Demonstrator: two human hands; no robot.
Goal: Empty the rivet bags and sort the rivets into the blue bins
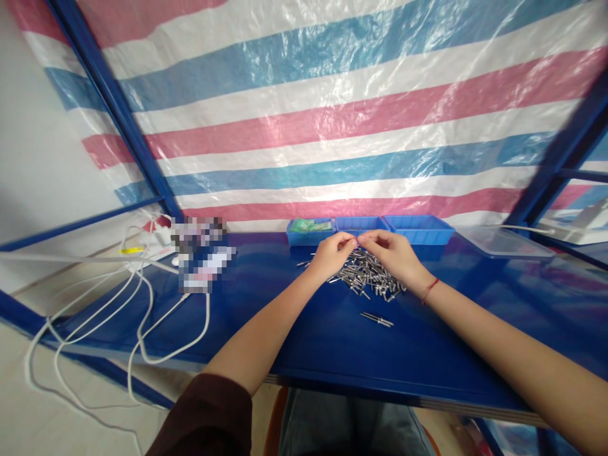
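My left hand [336, 251] and my right hand [390, 251] meet fingertip to fingertip above a pile of silver blind rivets [363, 273]. Both hands are closed in a pinch; whatever lies between the fingertips is too small or hidden to tell. The back of the pile is partly covered by my hands. Nearer to me, a few rivets [377, 319] lie apart from the heap on the blue table [323, 342]. Just behind my hands is a row of blue bins [418, 231]; the left one holds a green and clear plastic packet [311, 225].
White cables [147, 316] loop over the table's left side and hang off its edge, beside a blurred-out object [202, 256]. A clear plastic lid [506, 242] lies at the back right. Blue frame posts [114, 107] and a striped sheet [332, 120] close off the back.
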